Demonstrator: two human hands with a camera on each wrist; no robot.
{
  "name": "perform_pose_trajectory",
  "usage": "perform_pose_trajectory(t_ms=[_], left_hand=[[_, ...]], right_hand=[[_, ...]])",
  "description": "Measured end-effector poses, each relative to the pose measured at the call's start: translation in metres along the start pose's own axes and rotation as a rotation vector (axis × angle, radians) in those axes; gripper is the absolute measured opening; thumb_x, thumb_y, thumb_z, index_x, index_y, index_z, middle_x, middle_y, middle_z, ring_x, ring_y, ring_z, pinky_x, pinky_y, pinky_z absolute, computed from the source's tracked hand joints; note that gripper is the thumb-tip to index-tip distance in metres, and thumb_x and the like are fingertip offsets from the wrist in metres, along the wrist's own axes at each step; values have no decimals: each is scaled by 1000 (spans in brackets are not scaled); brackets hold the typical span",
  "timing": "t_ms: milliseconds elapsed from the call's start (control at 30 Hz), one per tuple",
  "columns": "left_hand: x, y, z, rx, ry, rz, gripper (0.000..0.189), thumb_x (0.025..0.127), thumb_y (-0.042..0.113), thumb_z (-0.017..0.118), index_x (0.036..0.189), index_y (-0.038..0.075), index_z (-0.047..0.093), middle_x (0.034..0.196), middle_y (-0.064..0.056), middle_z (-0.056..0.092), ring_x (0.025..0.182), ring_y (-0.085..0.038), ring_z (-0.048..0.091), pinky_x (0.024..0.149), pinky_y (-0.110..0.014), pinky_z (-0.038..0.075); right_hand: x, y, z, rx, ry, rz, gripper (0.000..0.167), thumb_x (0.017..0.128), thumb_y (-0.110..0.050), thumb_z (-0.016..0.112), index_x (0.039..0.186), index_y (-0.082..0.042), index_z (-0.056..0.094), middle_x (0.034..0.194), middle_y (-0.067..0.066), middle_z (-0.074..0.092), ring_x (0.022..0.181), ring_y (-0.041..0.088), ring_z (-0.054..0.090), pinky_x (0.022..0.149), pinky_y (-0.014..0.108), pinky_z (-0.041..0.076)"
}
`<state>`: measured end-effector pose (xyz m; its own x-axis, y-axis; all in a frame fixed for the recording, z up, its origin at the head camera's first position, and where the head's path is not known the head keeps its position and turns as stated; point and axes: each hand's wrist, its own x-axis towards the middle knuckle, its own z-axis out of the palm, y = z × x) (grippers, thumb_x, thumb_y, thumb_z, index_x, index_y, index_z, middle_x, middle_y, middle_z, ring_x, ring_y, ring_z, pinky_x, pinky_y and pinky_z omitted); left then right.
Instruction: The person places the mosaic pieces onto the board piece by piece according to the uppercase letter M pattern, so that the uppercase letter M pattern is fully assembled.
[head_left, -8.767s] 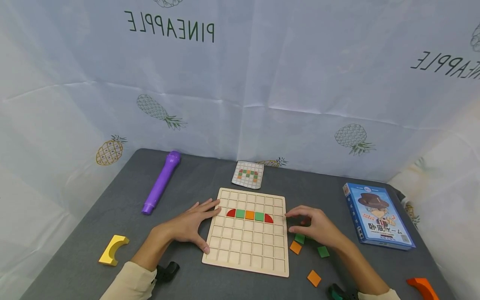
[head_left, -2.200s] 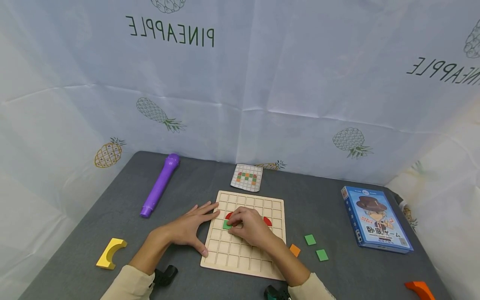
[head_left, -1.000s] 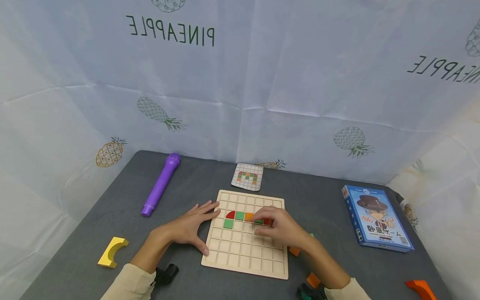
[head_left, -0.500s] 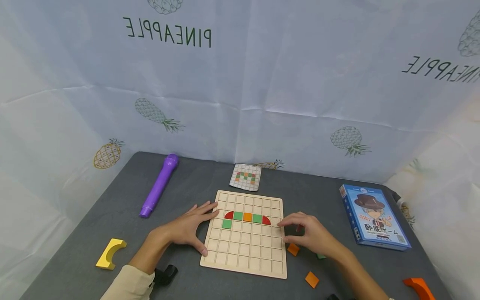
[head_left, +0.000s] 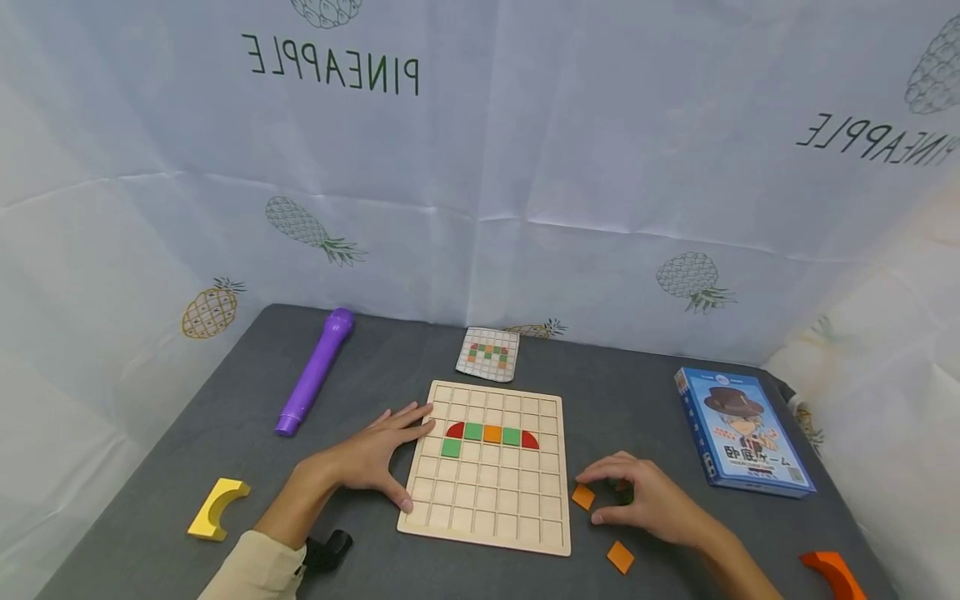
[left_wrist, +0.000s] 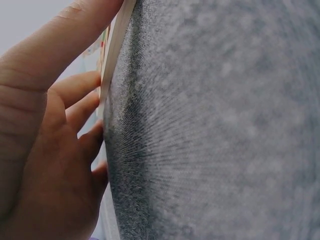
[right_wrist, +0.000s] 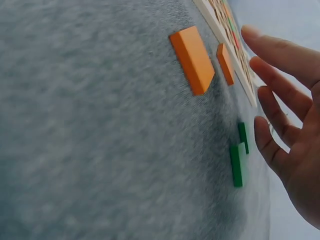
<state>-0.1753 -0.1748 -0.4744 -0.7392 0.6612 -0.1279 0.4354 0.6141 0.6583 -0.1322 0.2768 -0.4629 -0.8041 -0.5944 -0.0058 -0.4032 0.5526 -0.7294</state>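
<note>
Grey felt tabletop [head_left: 225,433], backed by white sheeting printed with pineapples.

Right hand [head_left: 648,500] rests on the felt just right of the wooden grid board [head_left: 487,492], arched over two green square tiles [right_wrist: 239,155]. In the head view only a sliver of green [head_left: 622,493] shows under the curled fingers. The right wrist view shows the two green tiles lying flat on the felt, one touching the other at a corner, with the fingers [right_wrist: 280,92] spread above them and a gap between; nothing grasped, hand loose.

One orange tile [head_left: 582,497] lies just left of the fingertips, near the board's right edge; a second orange tile [head_left: 619,557] lies nearer the person, apart from the first.

Left hand [head_left: 367,454] lies flat, fingers straight, against the board's left edge; thumb touches the rim low on that side, the other fingertips higher up. It holds nothing.

On the board: one row of five pieces, namely red quarter-round, green, orange, green, red quarter-round [head_left: 491,433]. One further green tile [head_left: 451,447] sits in the next row, under the left red piece.

Outlying: pattern card [head_left: 488,354] beyond the board; purple marker-like cylinder [head_left: 315,371] at left; yellow arch block [head_left: 217,508] at near left; blue game box [head_left: 742,433] at right; orange curved block [head_left: 832,571] at near right.
</note>
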Motion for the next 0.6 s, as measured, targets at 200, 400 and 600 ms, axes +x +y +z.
perform_pose_trajectory(t_ms=[200,400,600], left_hand=[[1,0,1,1,1,5,121,63,46,95,159,5,35,172,-16,19,159,-46,11,124,-72,8],[1,-2,1,2,9,9,121,62,45,96,159,5,35,172,-16,19,159,-47,12,124,-73,8],[0,-1,0,5,10,13,121,62,46,96,158,4,36,172,-16,20,159,-47,12,124,-73,8]], right_hand=[[-14,4,-1,-18,-17,1,41,86,-38,81,124,-26,73,122,-5,74,106,4,60,79,22,49],[-29,7,-1,-9,-59,7,37,84,-39,82,119,-28,74,120,-7,74,110,-5,58,89,21,52],[-40,9,1,31,-95,-29,33,83,-37,83,113,-28,77,112,-12,74,103,-2,59,85,20,53]])
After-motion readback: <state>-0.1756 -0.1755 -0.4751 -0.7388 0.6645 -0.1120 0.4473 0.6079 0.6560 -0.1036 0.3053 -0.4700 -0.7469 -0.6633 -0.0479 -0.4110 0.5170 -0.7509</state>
